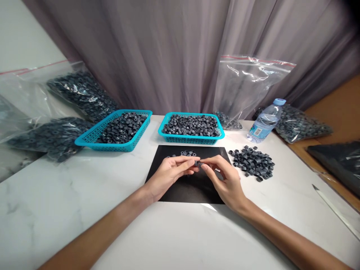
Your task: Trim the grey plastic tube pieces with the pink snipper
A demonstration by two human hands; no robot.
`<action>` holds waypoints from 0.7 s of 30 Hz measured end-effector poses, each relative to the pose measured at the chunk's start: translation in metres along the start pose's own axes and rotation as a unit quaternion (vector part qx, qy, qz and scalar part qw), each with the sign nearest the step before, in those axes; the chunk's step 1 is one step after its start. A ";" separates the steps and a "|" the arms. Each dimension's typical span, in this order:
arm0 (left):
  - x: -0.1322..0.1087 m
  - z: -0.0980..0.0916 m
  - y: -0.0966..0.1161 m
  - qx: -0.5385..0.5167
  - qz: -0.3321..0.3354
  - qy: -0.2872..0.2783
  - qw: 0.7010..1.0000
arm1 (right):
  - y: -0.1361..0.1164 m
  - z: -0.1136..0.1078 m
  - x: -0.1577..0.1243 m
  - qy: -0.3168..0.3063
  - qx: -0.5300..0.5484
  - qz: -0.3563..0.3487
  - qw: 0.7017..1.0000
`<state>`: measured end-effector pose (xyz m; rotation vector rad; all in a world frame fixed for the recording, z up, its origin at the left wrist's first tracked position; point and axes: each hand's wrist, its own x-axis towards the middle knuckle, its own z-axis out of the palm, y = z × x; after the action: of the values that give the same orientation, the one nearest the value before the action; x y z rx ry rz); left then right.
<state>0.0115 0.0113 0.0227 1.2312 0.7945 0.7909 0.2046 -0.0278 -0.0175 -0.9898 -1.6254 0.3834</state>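
White tabletop (137,240) closest, then black mat (191,193) | over mat: small grey ring (197,164), pinched in the grip of left hand (168,172) and right hand (225,175) at once | hold lightly, turn slowly, don't squash or drop it | farther back: blue baskets (191,141) full of more

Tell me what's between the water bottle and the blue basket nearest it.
In the head view, a clear zip bag holding dark pieces stands between the bottle and basket, slightly farther back.
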 end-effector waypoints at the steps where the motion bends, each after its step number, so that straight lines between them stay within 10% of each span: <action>1: 0.000 0.000 0.000 0.001 -0.002 -0.001 1.000 | 0.000 0.000 0.000 -0.001 -0.003 -0.003 1.000; 21: 0.001 0.001 0.000 -0.070 -0.031 0.012 0.997 | 0.002 0.001 -0.001 -0.019 -0.022 -0.041 0.999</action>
<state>0.0134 0.0116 0.0226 1.0687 0.7804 0.7989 0.2045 -0.0266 -0.0200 -0.9515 -1.7087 0.3127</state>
